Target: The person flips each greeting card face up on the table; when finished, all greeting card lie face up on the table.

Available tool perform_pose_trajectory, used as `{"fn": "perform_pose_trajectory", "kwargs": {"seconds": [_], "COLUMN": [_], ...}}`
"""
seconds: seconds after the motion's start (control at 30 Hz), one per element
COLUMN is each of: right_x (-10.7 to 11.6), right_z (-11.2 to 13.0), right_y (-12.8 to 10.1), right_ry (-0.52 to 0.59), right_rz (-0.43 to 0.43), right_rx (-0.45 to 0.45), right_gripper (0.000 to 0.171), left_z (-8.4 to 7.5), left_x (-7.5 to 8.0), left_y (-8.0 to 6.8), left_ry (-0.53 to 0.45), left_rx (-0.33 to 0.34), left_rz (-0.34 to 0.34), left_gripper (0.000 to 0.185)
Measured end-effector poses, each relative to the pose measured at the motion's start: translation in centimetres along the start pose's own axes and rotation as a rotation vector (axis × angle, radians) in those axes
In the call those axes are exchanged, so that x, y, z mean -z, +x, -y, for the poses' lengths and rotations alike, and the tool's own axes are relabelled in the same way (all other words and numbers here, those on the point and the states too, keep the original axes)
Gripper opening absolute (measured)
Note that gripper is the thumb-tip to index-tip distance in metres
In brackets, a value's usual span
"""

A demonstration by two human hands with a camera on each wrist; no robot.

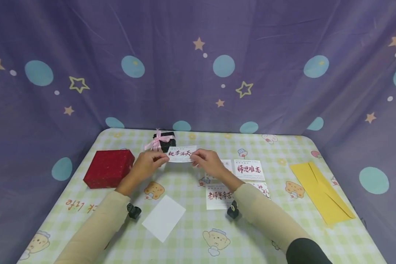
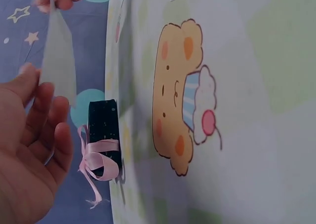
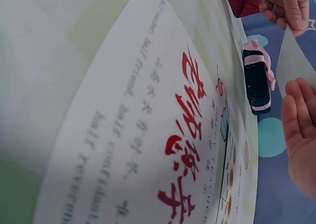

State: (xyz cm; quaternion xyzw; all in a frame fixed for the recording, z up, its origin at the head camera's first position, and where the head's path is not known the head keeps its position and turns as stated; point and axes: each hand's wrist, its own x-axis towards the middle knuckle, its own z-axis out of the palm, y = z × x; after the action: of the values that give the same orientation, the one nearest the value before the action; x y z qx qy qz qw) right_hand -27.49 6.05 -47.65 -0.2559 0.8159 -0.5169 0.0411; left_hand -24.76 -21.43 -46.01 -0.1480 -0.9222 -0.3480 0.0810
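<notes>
From the head camera: I hold a small printed card (image 1: 182, 153) up over the checked table (image 1: 283, 227), my left hand (image 1: 149, 161) pinching its left end and my right hand (image 1: 207, 162) pinching its right end. Just behind the card sits a small black box (image 1: 165, 141) tied with a pink ribbon; a red box (image 1: 109, 168) lies to my left. More printed cards (image 1: 249, 169) lie under and beside my right forearm, a blank white card (image 1: 164, 217) lies near my left forearm, and a yellow envelope (image 1: 321, 192) sits well off to the right.

Left wrist camera: my fingers (image 2: 47, 120) grip the card's edge (image 2: 59, 61), with the ribboned black box (image 2: 103, 135) close behind on the table.

Right wrist camera: a card with red characters (image 3: 148, 150) lies below; my fingers (image 3: 296, 120) touch the held card (image 3: 295, 61), black box (image 3: 257, 83) beyond.
</notes>
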Motion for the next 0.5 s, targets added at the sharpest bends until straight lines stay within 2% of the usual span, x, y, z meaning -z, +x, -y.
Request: {"fn": "perform_pose_trajectory", "kwargs": {"seconds": [0.07, 0.17, 0.3, 0.5], "right_x": [-0.04, -0.08, 0.07, 0.39], "right_z": [-0.25, -0.64, -0.85, -0.65], "right_y": [0.04, 0.09, 0.09, 0.03], "right_ry": [-0.004, -0.046, -0.106, -0.154], "right_rz": [0.004, 0.022, 0.040, 0.069], "right_rx": [-0.006, 0.002, 0.010, -0.029], "right_gripper": [0.014, 0.039, 0.076, 0.096], "left_z": [0.11, 0.19, 0.15, 0.23], "left_x": [-0.12, -0.22, -0.16, -0.14], "left_y": [0.05, 0.19, 0.39, 0.38], "left_ry": [-0.001, -0.018, -0.070, -0.121], "left_rx": [0.015, 0.016, 0.012, 0.037], "left_rz": [0.013, 0.040, 0.094, 0.182], "left_gripper": [0.011, 0.017, 0.040, 0.069]}}
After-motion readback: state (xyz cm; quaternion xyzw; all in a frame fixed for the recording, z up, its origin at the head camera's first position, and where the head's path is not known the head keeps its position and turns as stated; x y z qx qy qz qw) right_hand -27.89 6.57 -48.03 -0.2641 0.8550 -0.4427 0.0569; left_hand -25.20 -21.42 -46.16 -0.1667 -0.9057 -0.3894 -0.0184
